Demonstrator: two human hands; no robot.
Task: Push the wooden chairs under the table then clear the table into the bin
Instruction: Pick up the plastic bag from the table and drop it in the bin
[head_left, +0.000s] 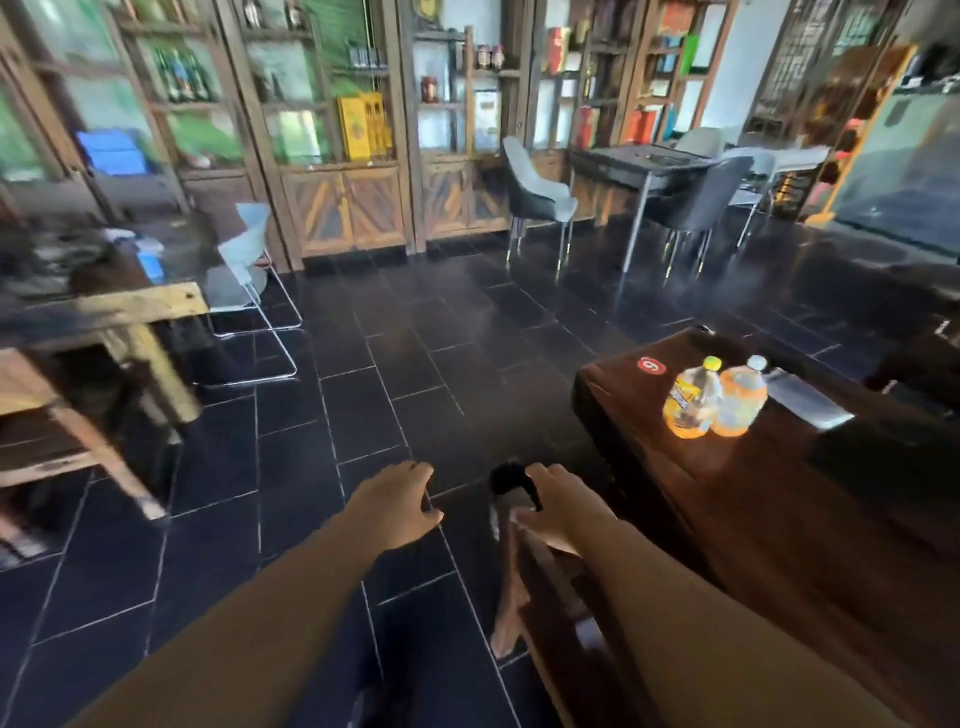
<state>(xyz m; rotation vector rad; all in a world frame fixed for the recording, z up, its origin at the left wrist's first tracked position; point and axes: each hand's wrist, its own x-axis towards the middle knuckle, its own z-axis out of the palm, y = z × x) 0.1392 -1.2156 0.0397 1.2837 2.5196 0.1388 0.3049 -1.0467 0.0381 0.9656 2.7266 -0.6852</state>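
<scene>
Right hand (550, 506) grips chair (561, 623) top, chair just beside table (727, 499) | left hand (397, 506) loose, holding nothing | bottles (717, 402) on table | advice: add left hand, push square and low so legs slide without tipping.

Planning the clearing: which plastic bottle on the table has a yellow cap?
The left, yellow-labelled plastic bottle; the orange-labelled plastic bottle beside it has a white cap.
</scene>
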